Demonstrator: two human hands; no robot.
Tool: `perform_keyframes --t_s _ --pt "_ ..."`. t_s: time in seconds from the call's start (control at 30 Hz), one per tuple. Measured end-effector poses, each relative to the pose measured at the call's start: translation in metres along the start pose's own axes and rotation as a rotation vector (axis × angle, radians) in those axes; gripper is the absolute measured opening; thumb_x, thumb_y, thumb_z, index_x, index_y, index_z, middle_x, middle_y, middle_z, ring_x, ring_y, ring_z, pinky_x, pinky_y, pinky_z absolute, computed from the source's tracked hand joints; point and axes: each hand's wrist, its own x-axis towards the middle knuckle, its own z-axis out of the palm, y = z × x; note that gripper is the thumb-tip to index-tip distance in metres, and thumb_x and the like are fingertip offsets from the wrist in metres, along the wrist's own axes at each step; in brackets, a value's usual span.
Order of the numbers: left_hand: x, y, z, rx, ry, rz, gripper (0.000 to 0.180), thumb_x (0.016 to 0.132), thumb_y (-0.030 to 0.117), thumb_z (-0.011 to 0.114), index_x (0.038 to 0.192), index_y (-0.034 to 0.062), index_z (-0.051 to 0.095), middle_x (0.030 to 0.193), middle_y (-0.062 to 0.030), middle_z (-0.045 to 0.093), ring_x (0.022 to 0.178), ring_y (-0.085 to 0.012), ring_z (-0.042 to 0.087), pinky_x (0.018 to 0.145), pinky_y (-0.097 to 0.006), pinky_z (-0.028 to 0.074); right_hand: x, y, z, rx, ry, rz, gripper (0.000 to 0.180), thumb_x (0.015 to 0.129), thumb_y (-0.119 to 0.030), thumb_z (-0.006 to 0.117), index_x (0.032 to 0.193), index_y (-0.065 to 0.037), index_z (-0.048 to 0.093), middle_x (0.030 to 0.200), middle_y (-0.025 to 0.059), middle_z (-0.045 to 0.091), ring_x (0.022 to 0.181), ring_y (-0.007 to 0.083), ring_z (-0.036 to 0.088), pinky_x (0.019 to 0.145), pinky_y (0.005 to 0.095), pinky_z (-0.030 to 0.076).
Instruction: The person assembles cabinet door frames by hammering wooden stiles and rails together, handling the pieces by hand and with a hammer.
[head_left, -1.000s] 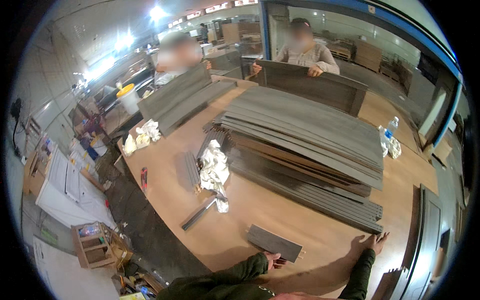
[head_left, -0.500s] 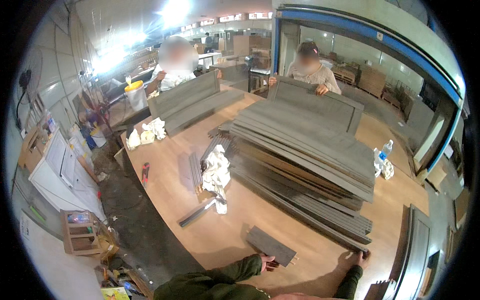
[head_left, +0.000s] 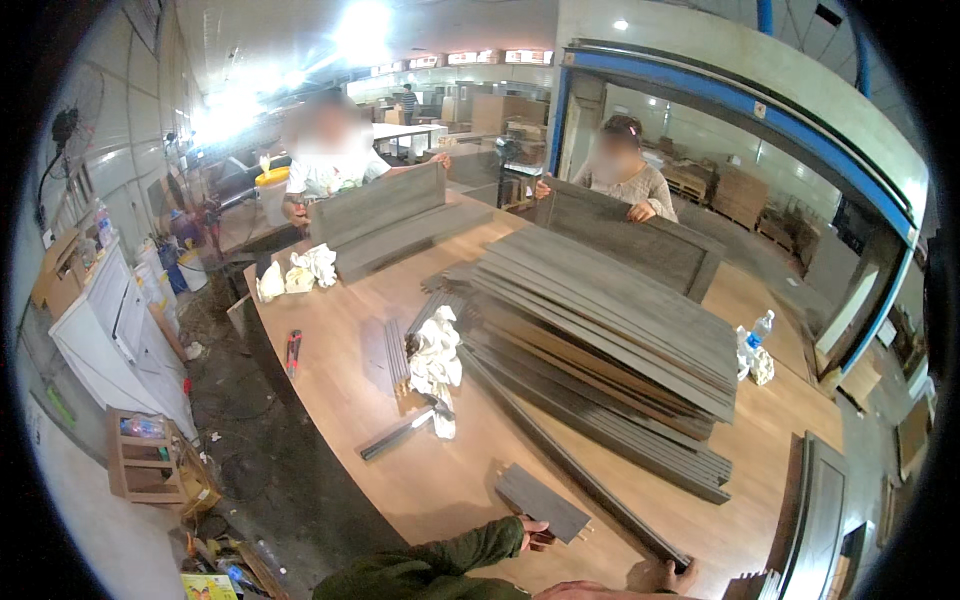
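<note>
My left hand [head_left: 537, 534] is closed on the near edge of a short grey board [head_left: 545, 503], which has pale wooden dowels sticking out of its right end. My right hand [head_left: 679, 577] grips the near end of a long, narrow grey rail [head_left: 575, 462]. The rail lies slantwise over the table, apart from the stacked rails at its near end, with its far end close to the pile. Left of the short board, a hammer [head_left: 402, 430] rests with its head against crumpled white cloth [head_left: 436, 350].
A tall stack of grey panels [head_left: 610, 310] fills the middle of the wooden table [head_left: 340, 370]. Red-handled pliers [head_left: 293, 352] lie left. A plastic bottle [head_left: 762, 328] stands right; a framed panel [head_left: 820, 515] leans at the right edge. Two people opposite hold panels.
My right hand has drawn the near end of the long rail out from the stack, toward me and to the left. My left hand stays on the short board.
</note>
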Motion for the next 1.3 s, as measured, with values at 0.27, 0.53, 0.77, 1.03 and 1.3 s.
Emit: perform_keyframes --t_s 0.27,0.53,0.77,1.03,1.3 --pt "-0.016 0.010 0.014 0.071 -0.043 0.058 0.032 0.082 0.021 0.060 0.108 0.0053 0.052 0.101 -0.0098 0.060 0.094 -0.0223 0.058 0.076 -0.038 0.048 -0.018 0.010 0.006 0.174 -0.292 0.196 0.050 0.073 -0.022 0.068 0.115 -0.009 0.045 0.098 0.0116 0.055 0.090 0.0206 0.052 0.082 0.0359 0.042" --pt "-0.007 0.006 0.012 0.094 -0.065 0.064 0.033 0.079 0.020 0.062 0.108 0.0080 0.053 0.102 -0.0084 0.060 0.092 -0.0227 0.059 0.073 -0.040 0.048 -0.036 0.076 0.037 0.410 -0.025 0.278 0.049 0.068 -0.015 0.073 0.109 -0.004 0.049 0.092 0.0079 0.057 0.085 0.0194 0.053 0.076 0.0322 0.045" --pt "-0.006 0.005 0.014 0.098 -0.040 0.028 0.034 0.075 0.020 0.066 0.105 0.0094 0.055 0.093 -0.0055 0.063 0.087 -0.0206 0.060 0.071 -0.037 0.049 -0.063 0.103 -0.009 0.259 -0.089 0.266 0.031 0.072 -0.014 0.068 0.097 -0.001 0.054 0.083 0.0096 0.059 0.073 0.0172 0.055 0.069 0.0297 0.047" --pt "0.002 0.000 -0.018 0.108 -0.060 0.100 0.037 0.077 0.013 0.061 0.110 0.0008 0.050 0.099 -0.0118 0.061 0.088 -0.0233 0.061 0.074 -0.039 0.050 -0.106 0.043 -0.096 0.440 0.049 0.456 0.073 0.063 -0.012 0.071 0.126 -0.003 0.035 0.112 0.0177 0.046 0.095 0.0260 0.049 0.080 0.0358 0.044" --pt "-0.010 0.035 -0.032 0.981 0.028 0.505 0.041 0.068 0.015 0.069 0.104 0.0043 0.053 0.095 -0.0087 0.057 0.089 -0.0189 0.055 0.073 -0.034 0.047 -0.064 -0.128 -0.109 -0.398 0.297 0.041 0.067 0.052 -0.039 0.074 0.112 -0.016 0.054 0.123 0.0112 0.047 0.121 0.0299 0.036 0.101 0.0476 0.021"
